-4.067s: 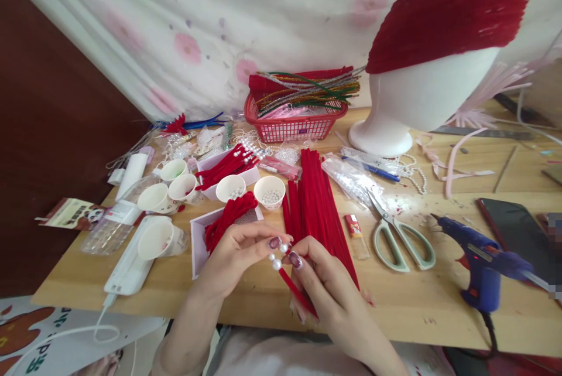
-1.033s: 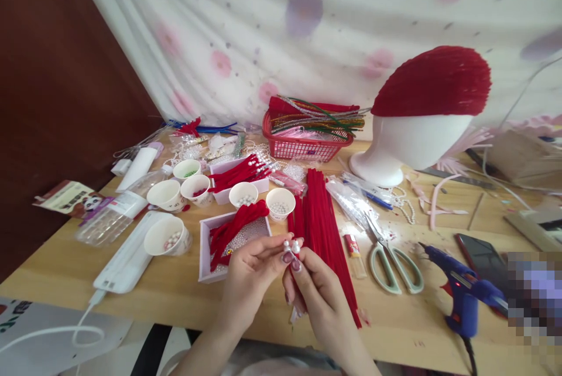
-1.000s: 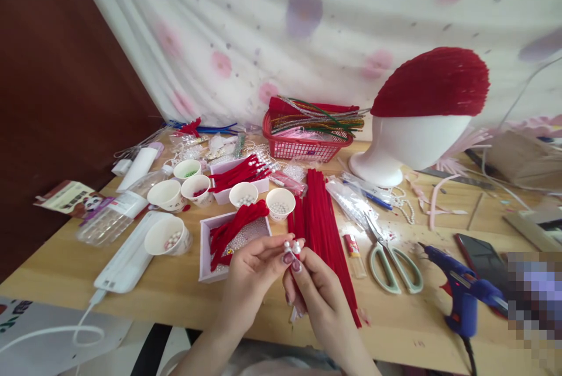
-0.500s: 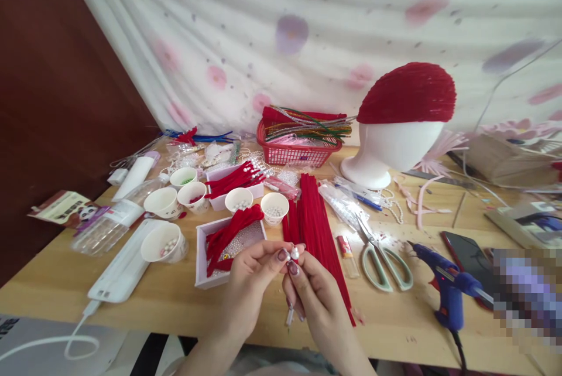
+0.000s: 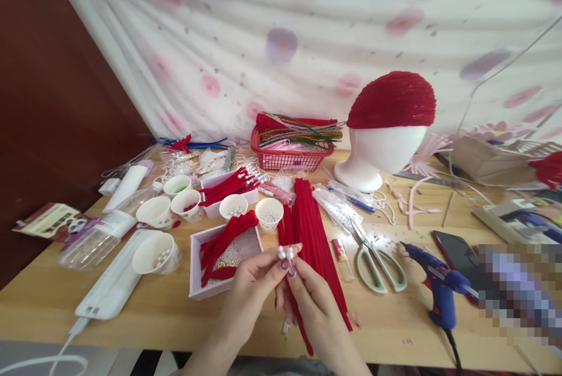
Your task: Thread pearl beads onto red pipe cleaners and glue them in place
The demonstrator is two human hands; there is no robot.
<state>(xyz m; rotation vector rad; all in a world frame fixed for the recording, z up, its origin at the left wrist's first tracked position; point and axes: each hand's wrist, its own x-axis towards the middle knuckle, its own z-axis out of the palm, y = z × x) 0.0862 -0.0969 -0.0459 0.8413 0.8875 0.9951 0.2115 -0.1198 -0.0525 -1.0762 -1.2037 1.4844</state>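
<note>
Close together over the table's front, my left hand (image 5: 257, 276) and my right hand (image 5: 314, 297) are both closed in a pinch. Two white pearl beads (image 5: 285, 253) stick up side by side between the thumbs and fingertips. From under the hands a red pipe cleaner (image 5: 304, 329) hangs down; its join to the beads is hidden by my fingers. Just left of my left hand is a white box (image 5: 197, 265) with red pipe cleaner pieces and small beads. Behind my hands lies a bundle of long red pipe cleaners (image 5: 314, 229).
Several paper cups hold beads, one cup (image 5: 269, 215) just behind my hands. Scissors (image 5: 373, 259), a glue stick (image 5: 343, 259) and a blue glue gun (image 5: 439, 282) lie to the right. A red basket (image 5: 292, 159) and a white mannequin head (image 5: 373, 153) with a red covering stand behind.
The two pearl beads now sit level side by side, and my fingertips have come closer together. A red pipe cleaner now shows below my hands. The view has shifted slightly.
</note>
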